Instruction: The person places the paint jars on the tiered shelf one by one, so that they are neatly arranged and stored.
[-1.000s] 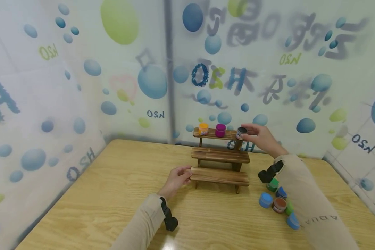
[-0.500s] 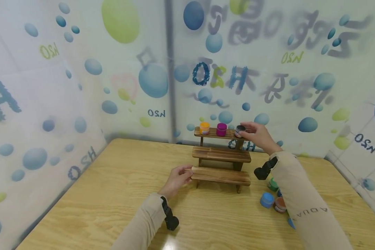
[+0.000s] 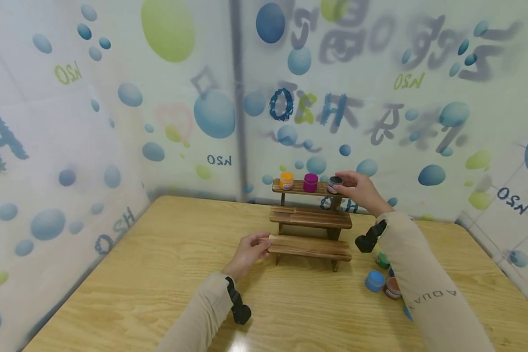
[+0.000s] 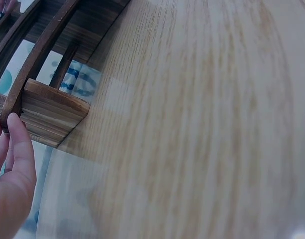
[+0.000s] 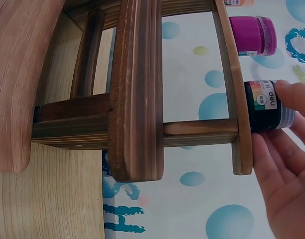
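Shelf [image 3: 310, 218], wooden and three-tiered, stands on the table [image 3: 180, 254]; take its middle as your clock centre in the head view. At 1 o'clock, toward the right end of the top tier [image 3: 298, 187], you have the black jar [image 5: 262, 113] pinched in your right hand [image 3: 362, 192], thumb and fingers parted just by the jar's width. The jar's base meets the tier, and its label reads "deli". At 8 o'clock your left hand [image 3: 248, 251] pinches the left end of the lowest tier [image 3: 310, 247]. The purple jar [image 3: 310, 183] sits near the black one at 12 o'clock, the orange jar [image 3: 286, 181] at 11. Toward 4 o'clock, on the table, you have the light blue jar [image 3: 374, 281], green jar [image 3: 382, 260] and brown jar [image 3: 391, 288] close together; your right sleeve [image 3: 427, 283] partly covers the brown one.
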### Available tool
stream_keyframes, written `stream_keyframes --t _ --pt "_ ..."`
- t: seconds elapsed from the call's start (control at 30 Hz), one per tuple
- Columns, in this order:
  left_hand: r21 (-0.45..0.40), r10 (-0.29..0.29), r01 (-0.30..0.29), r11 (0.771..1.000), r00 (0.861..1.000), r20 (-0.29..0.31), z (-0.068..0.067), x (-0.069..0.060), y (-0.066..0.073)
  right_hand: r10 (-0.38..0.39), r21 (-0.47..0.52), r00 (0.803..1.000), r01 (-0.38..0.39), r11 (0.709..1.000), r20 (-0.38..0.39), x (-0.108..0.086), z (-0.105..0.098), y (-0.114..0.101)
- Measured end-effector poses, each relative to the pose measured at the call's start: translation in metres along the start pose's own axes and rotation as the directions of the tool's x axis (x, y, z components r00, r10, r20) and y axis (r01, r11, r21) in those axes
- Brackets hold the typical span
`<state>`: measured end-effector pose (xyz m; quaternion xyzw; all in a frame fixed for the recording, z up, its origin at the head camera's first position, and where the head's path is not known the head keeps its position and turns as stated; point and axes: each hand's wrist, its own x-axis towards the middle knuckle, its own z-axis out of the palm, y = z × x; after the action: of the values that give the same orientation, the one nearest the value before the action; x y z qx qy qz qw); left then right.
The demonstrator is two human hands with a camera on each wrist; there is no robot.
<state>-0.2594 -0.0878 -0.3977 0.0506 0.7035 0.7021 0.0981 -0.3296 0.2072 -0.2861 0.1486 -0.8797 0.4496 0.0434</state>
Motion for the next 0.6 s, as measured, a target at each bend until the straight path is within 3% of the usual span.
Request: stream_keyframes --t 0.17,0.6 --pt "0.001 0.003 -0.003 1.000 1.000 -0.003 0.0021 -0.0074 0.0076 -0.004 -0.006 1.000 0.004 1.000 0.001 -0.0011 0.0007 -0.0003" --pt "-0.004 -0.017 0.017 1.000 1.000 -0.014 0.0030 -0.0087 0.0098 -0.002 0.003 1.000 0.002 1.000 0.031 -0.0060 -0.0033 -0.0049"
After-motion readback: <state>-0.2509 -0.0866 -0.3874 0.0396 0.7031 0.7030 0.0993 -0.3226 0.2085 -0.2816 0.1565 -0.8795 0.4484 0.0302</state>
